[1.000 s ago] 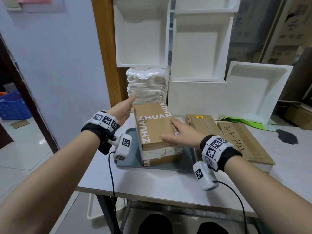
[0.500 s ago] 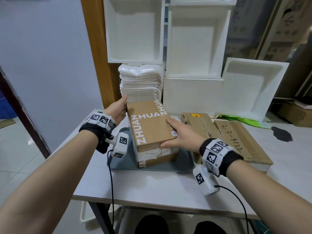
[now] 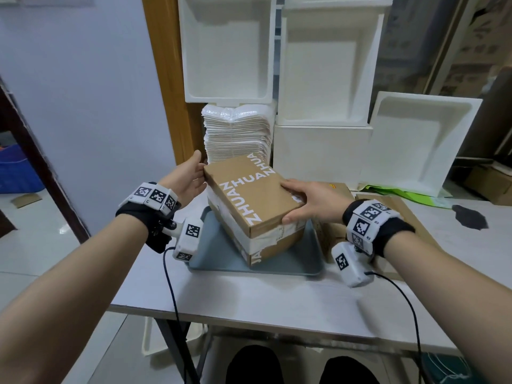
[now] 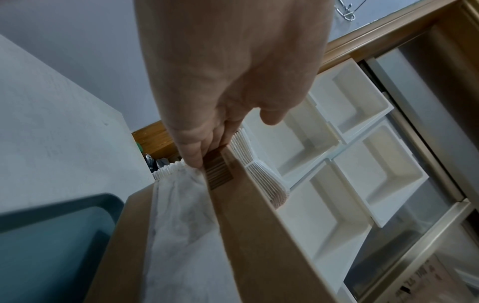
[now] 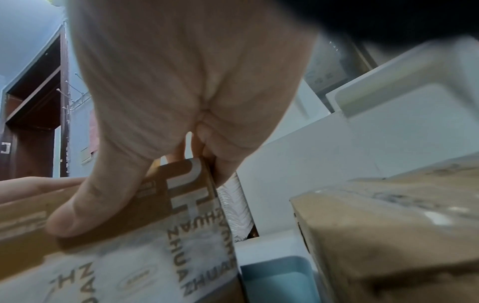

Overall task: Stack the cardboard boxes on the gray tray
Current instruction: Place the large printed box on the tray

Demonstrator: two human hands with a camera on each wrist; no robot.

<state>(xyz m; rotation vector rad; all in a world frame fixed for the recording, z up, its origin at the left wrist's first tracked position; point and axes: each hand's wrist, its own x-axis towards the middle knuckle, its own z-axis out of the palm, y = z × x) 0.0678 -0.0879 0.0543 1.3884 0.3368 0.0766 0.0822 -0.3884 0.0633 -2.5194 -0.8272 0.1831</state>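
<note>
A brown top box (image 3: 249,192) with white ZHUAN HUAN lettering lies on a lower box (image 3: 274,245) wrapped in white tape. Both stand askew on the gray tray (image 3: 216,253). My left hand (image 3: 191,178) presses straight fingers against the top box's far left corner, thumb free, as the left wrist view shows at the box end (image 4: 220,170). My right hand (image 3: 304,202) pinches the top box's right edge, fingers on the lid and thumb (image 5: 98,201) on its side face. The tray's corner (image 5: 274,280) shows beneath.
More brown cardboard boxes (image 3: 393,209) lie right of the tray, close to my right wrist. White foam trays (image 3: 415,139) and a stack of white bags (image 3: 238,134) lean along the back. A wooden post (image 3: 166,79) stands at the back left. The table's front edge (image 3: 277,314) is near.
My left hand came in against the top box's far left corner. My right hand shifted from the lid to the right edge, and the top box turned a little.
</note>
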